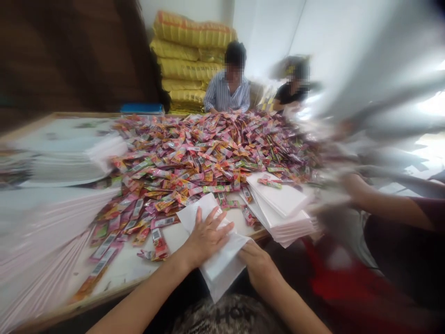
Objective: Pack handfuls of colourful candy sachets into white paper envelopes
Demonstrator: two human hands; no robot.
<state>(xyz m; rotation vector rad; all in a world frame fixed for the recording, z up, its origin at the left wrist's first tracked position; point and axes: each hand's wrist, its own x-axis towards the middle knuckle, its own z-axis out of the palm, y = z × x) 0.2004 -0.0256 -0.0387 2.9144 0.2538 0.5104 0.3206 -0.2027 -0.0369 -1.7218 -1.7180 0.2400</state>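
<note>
A flat white bag (222, 271), thin and slightly see-through at its edges, lies at the table's front edge and hangs over it toward me. On its top face my left hand (208, 234) rests flat with the fingers spread. My right hand (257, 262) has its fingers curled over the bag's right edge; the fingertips are partly hidden there. Just beyond the bag begins a large heap of small printed sachets (208, 153) in pink, orange and green. A few loose sachets (160, 243) lie left of my left hand.
To the right stands a stack of similar white bags (285, 213) with a sachet on top. More white stacks (62, 162) are at the left, blurred. Two people (227, 90) sit across the table before piled yellow sacks (191, 69). A person's arm (389, 204) reaches in from the right.
</note>
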